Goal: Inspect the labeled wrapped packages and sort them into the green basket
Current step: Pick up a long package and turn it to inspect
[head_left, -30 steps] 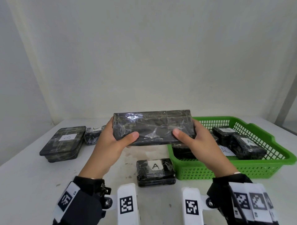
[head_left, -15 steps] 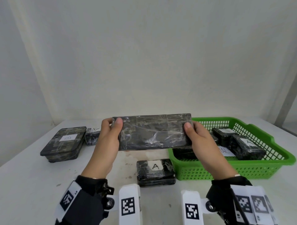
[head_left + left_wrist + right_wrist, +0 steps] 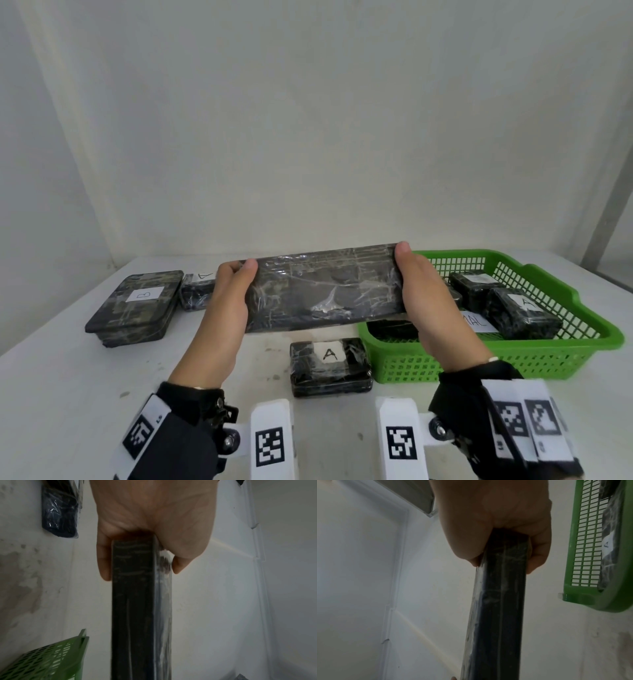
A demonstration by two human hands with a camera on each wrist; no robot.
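A long dark package wrapped in clear film (image 3: 323, 289) is held in the air above the table, its broad unlabeled face tilted toward me. My left hand (image 3: 233, 291) grips its left end, thumb on the near face. My right hand (image 3: 416, 284) grips the right end the same way. The wrist views show each hand clamped on an end of the package (image 3: 140, 601) (image 3: 498, 601). The green basket (image 3: 582, 339) stands at the right and holds several wrapped packages, one labeled A (image 3: 524, 310).
A small package marked A (image 3: 330, 366) lies on the white table just left of the basket's front corner. A larger flat package marked B (image 3: 137, 303) sits at the left, with another small A package (image 3: 198, 287) behind it. A wall rises behind.
Both hands have turned the long package, tipping its top edge back so the broad face shows more. The thumbs shifted from the middle of the face out to its upper corners.
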